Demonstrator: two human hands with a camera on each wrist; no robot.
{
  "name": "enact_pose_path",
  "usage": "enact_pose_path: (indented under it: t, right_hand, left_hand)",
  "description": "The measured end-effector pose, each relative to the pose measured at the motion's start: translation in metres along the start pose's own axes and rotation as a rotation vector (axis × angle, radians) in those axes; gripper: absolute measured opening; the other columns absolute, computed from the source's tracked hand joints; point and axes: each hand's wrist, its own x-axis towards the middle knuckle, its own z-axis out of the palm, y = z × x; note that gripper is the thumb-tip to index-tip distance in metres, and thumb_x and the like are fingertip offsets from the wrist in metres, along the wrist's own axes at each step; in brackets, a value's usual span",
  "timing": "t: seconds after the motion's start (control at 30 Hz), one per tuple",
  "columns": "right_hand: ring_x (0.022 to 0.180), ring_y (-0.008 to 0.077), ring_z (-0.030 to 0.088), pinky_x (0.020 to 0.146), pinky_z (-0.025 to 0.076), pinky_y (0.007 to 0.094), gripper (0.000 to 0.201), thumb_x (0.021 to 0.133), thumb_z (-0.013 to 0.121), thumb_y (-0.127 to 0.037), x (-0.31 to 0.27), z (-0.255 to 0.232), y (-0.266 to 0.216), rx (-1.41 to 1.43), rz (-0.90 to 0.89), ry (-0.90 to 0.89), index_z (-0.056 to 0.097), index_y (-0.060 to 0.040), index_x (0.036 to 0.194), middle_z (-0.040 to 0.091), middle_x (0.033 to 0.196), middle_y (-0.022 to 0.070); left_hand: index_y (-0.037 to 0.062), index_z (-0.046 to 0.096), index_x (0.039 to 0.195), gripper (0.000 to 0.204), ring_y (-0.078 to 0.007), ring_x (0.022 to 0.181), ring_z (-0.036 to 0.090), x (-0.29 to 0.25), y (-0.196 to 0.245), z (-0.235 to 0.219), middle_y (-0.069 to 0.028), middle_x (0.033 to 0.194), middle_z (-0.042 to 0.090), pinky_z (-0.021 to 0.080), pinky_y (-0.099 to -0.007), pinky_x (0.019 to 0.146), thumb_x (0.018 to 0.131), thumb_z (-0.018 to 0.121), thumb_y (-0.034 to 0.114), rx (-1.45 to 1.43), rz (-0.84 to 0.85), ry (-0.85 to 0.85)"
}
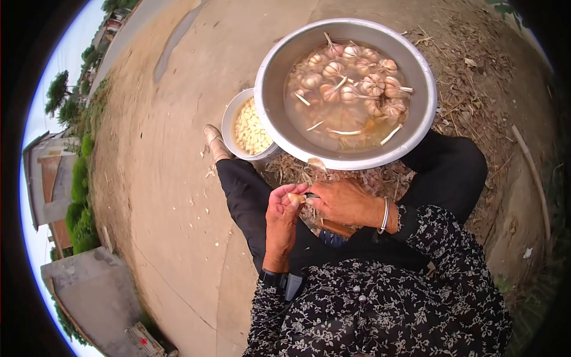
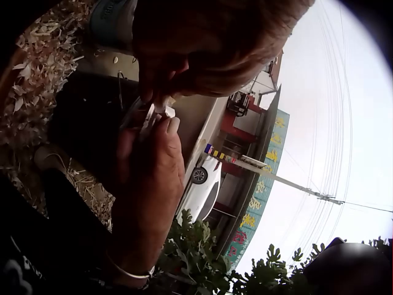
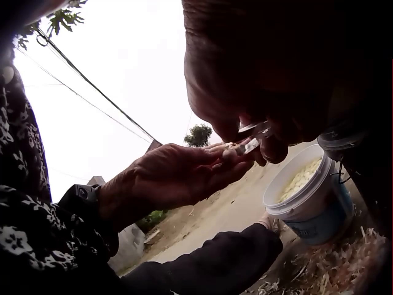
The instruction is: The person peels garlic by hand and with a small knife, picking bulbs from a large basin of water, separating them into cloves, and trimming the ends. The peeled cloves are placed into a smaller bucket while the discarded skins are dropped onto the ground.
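"What fills the frame?"

"Bare ground (image 1: pixel 190 149), strewn with dry husks (image 1: pixel 458 95) along one side. A wide metal basin (image 1: pixel 275 89) dominates, set before a person in black trousers and a floral shirt."

"And inside it?"

"A heap of garlic bulbs (image 1: pixel 351 89) sits in cloudy water, massed toward the far edge, with cut stems (image 1: pixel 344 132) afloat near the closer one."

"Beside it?"

"A small bucket (image 3: pixel 319 226) stands on the ground by the basin's left edge, holding a batch of pale cloves (image 1: pixel 252 128). Whether the two rims touch, I cannot tell."

"The hands?"

"Both meet over the lap, just off the basin's near edge. The right hand (image 1: pixel 346 202), a silver bangle at its wrist, has its fingers clamped on a small knife (image 3: pixel 252 145), its blade angled toward the other hand. The left hand (image 1: pixel 281 217) works palm up, thumb and fingers together."

"On what?"

"A single garlic clove (image 1: pixel 295 198), pinched at the fingertips beside the blade, clear of the basin."
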Motion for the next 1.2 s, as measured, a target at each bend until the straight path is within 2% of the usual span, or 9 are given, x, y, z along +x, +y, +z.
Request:
enact_pose_path:
  t: [0.2,0.4,0.47,0.67,0.8,0.97,1.03,1.1,1.2]
  right_hand:
    - [0.065,0.0376,0.063,0.059,0.049,0.0468,0.028,0.092,0.048,-0.03,-0.001,0.003,0.003,-0.019,-0.007,-0.013,0.054,-0.0026,0.092,0.062,0.068,0.0198]
    - [0.063,0.0373,0.061,0.058,0.047,0.0468,0.021,0.091,0.049,-0.026,-0.001,0.0,0.004,-0.075,-0.062,0.006,0.053,-0.0059,0.089,0.058,0.065,0.0164]
    - [0.059,0.0374,0.06,0.055,0.047,0.047,0.022,0.091,0.05,-0.026,-0.002,0.003,0.006,-0.034,-0.148,0.072,0.053,-0.0058,0.084,0.057,0.059,0.016]
    - [0.064,0.0373,0.06,0.056,0.045,0.0475,0.018,0.091,0.05,-0.024,0.0,0.008,0.01,0.182,-0.278,0.113,0.051,-0.0074,0.083,0.057,0.064,0.0162]
    - [0.064,0.0369,0.06,0.057,0.046,0.0469,0.018,0.091,0.05,-0.023,-0.002,0.005,0.008,0.099,-0.222,0.089,0.05,-0.0069,0.083,0.057,0.066,0.0158]
    - [0.059,0.0345,0.06,0.053,0.048,0.0444,0.017,0.089,0.051,-0.022,-0.003,0.01,0.009,-0.139,-0.102,0.09,0.05,-0.0063,0.082,0.058,0.064,0.0129]
    - [0.058,0.0343,0.059,0.052,0.047,0.0434,0.013,0.087,0.054,-0.019,-0.004,0.011,0.005,-0.147,-0.275,0.134,0.05,-0.0067,0.085,0.054,0.062,0.0121]
    - [0.058,0.0339,0.06,0.052,0.047,0.0432,0.015,0.087,0.054,-0.021,-0.009,0.009,-0.002,-0.131,-0.278,0.107,0.05,-0.0066,0.085,0.055,0.063,0.0123]
    - [0.061,0.0336,0.062,0.055,0.048,0.0444,0.019,0.087,0.054,-0.024,-0.007,0.006,0.004,-0.158,-0.227,-0.062,0.053,-0.0057,0.084,0.059,0.064,0.0139]
  left_hand:
    - [0.0025,0.045,0.118,0.028,-0.0159,0.107,0.055,-0.003,-0.002,0.005,-0.015,0.121,0.056,0.044,-0.0276,0.094,0.093,0.054,0.011,0.115,0.062,-0.053]
    - [0.0035,0.051,0.11,0.022,-0.0136,0.076,0.058,-0.003,-0.001,-0.003,-0.0062,0.091,0.061,0.047,-0.0238,0.068,0.092,0.057,0.015,0.181,-0.014,0.083]
    - [0.0043,0.051,0.108,0.021,-0.0133,0.065,0.052,-0.002,-0.002,-0.005,-0.0039,0.08,0.057,0.041,-0.0223,0.059,0.091,0.057,0.015,-0.145,-0.094,-0.012]
    - [0.0044,0.051,0.105,0.018,-0.0137,0.063,0.053,-0.004,-0.003,-0.006,-0.0047,0.078,0.057,0.042,-0.0227,0.059,0.091,0.056,0.014,-0.592,-0.365,-0.22]
    - [0.0053,0.051,0.105,0.017,-0.0141,0.065,0.053,-0.002,-0.01,-0.003,-0.0063,0.082,0.058,0.042,-0.0228,0.06,0.09,0.057,0.012,-0.51,-0.297,-0.094]
    - [0.002,0.051,0.103,0.018,-0.0136,0.069,0.059,-0.004,-0.019,0.003,-0.0078,0.084,0.061,0.048,-0.0242,0.066,0.091,0.058,0.012,0.292,0.258,0.251]
    - [0.0004,0.051,0.103,0.019,-0.0149,0.072,0.059,-0.001,-0.016,-0.003,-0.0085,0.084,0.061,0.049,-0.0255,0.069,0.09,0.059,0.012,0.117,0.156,0.26]
    - [0.0005,0.051,0.1,0.016,-0.0161,0.076,0.06,0.003,-0.012,-0.004,-0.0117,0.087,0.063,0.05,-0.0276,0.074,0.089,0.06,0.008,-0.295,-0.035,0.219]
    - [-0.0011,0.051,0.11,0.026,-0.0175,0.081,0.059,0.005,-0.015,-0.009,-0.0128,0.094,0.063,0.05,-0.0285,0.078,0.088,0.06,0.009,-0.391,-0.031,0.137]
